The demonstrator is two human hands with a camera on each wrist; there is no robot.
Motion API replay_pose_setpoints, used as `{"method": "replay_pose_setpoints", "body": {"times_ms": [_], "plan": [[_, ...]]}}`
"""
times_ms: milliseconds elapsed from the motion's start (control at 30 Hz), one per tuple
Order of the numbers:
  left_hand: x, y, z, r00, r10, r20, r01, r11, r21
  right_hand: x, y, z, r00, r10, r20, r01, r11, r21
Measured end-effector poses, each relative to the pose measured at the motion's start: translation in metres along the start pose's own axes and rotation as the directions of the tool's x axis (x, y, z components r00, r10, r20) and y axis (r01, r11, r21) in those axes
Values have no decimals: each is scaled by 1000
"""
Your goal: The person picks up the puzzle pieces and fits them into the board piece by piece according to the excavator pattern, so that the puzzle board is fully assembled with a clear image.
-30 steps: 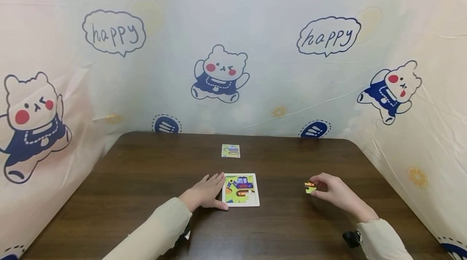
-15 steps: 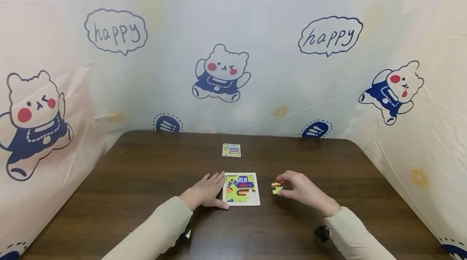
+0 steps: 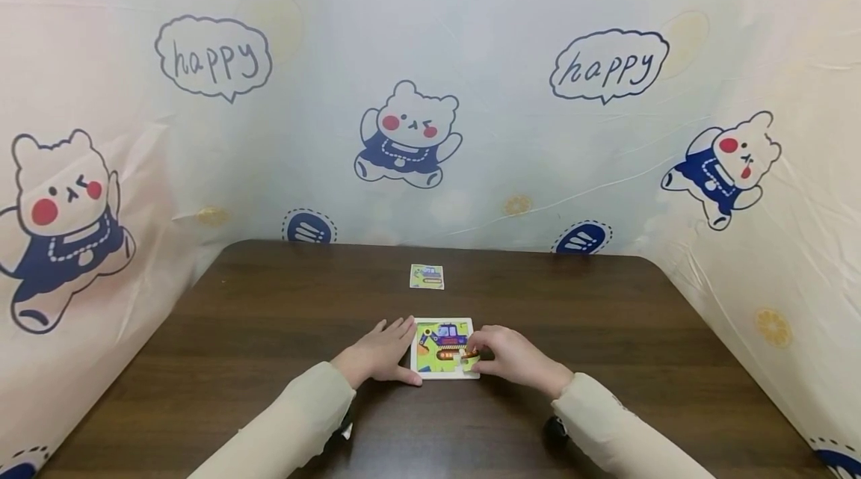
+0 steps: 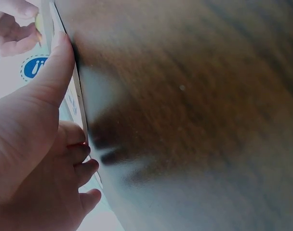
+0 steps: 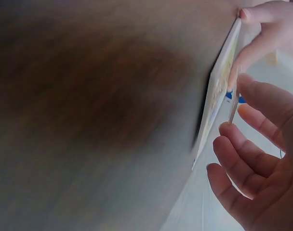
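Observation:
A white-framed jigsaw puzzle (image 3: 444,344) with an excavator picture lies on the brown table. My left hand (image 3: 378,356) rests along its left edge, fingers spread and straight, the thumb at the near corner. Over the puzzle's lower right part, my right hand (image 3: 514,359) pinches a small puzzle piece (image 3: 470,361), green with an orange and dark band, between thumb and fingers. In the right wrist view the thin piece (image 5: 234,108) stands edge-on, slightly above the board. White backing shows around the lower right of the picture.
Behind the puzzle, a small picture card (image 3: 427,276) with the same excavator lies flat on the table (image 3: 303,300). A pale curtain (image 3: 498,113) printed with bears surrounds the table's back and sides.
My right hand has moved left with the puzzle piece, from the table's right side to over the puzzle. My left hand stays at the frame's left edge.

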State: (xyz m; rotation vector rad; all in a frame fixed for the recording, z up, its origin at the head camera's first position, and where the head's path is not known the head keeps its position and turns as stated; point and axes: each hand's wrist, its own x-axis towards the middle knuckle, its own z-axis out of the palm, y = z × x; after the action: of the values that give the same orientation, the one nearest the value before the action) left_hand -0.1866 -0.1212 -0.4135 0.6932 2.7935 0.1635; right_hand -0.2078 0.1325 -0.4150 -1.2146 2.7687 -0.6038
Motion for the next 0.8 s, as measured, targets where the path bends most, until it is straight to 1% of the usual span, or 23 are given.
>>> {"method": "replay_pose_setpoints", "body": {"times_ms": [233, 633, 800], "plan": [[0, 2, 0, 1000, 5, 1, -5, 1000, -10, 7, 0, 5, 999, 4, 38, -3, 1000, -25], [0, 2, 1, 1000, 1, 3, -1, 1000, 0, 11, -11, 5, 999, -35, 37, 39, 993, -111], [0, 2, 0, 1000, 1, 2, -1, 1000, 5, 11, -14, 2, 998, -28, 50, 33, 994, -107]]}}
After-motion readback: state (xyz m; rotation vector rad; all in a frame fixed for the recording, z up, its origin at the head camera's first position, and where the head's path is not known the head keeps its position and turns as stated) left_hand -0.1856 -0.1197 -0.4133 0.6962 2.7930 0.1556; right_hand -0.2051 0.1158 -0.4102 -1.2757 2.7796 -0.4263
